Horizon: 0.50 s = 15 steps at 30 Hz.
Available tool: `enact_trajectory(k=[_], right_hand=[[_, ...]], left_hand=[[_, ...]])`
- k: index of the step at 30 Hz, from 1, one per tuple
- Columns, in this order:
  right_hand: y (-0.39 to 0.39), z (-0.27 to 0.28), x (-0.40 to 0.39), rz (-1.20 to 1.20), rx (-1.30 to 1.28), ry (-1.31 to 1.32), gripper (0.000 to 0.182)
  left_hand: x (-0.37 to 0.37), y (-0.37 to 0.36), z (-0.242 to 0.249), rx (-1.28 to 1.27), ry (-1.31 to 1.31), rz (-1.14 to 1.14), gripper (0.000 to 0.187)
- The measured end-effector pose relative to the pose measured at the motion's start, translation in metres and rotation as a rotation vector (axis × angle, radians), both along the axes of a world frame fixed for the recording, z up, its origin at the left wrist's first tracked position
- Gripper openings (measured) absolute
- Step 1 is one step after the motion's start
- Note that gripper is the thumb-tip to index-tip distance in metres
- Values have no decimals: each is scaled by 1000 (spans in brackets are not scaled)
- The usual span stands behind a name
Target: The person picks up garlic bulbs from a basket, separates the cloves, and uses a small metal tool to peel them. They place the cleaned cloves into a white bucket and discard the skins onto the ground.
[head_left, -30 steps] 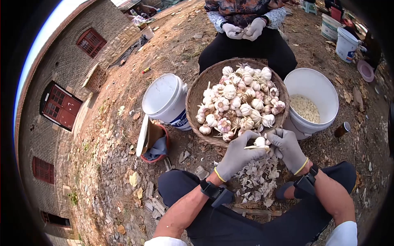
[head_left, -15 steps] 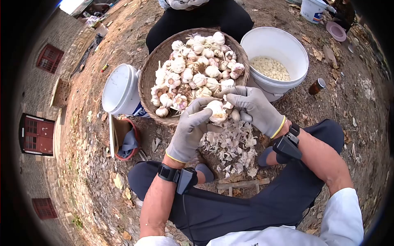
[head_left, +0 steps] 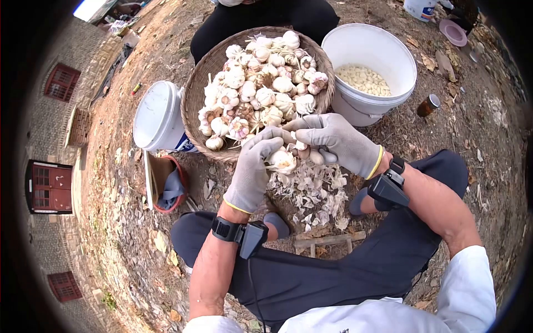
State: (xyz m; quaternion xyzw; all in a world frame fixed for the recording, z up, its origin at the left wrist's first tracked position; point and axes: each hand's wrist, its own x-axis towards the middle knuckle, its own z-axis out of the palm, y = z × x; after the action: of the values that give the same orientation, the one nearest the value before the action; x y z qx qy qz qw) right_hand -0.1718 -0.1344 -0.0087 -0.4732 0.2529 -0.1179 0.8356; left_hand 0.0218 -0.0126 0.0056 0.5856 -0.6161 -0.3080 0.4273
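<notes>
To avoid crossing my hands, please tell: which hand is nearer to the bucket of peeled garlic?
Right. The right hand is on the near side of the bucket; the left hand is farther left, by the near edge of the basket.

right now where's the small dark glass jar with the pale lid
In the head view, the small dark glass jar stands on the ground at the right, just beyond the big white plastic bucket of peeled cloves.

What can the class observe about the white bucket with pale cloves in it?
The bucket is round, white and open-topped, plastic by its look, with smooth inner walls. Pale, peeled-looking cloves lie inside, well below the rim. It stands on the ground, just right of the wicker basket; whether they touch is unclear.
</notes>
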Motion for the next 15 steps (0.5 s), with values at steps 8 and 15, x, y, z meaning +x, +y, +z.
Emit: enact_trajectory(k=[8,15], right_hand=[[3,-9,1,-8,11,-2,24],[7,-5,1,-8,-17,55,22]], left_hand=[[-4,-1,-8,384,637,108,26],[-4,0,-9,348,572,162,19]])
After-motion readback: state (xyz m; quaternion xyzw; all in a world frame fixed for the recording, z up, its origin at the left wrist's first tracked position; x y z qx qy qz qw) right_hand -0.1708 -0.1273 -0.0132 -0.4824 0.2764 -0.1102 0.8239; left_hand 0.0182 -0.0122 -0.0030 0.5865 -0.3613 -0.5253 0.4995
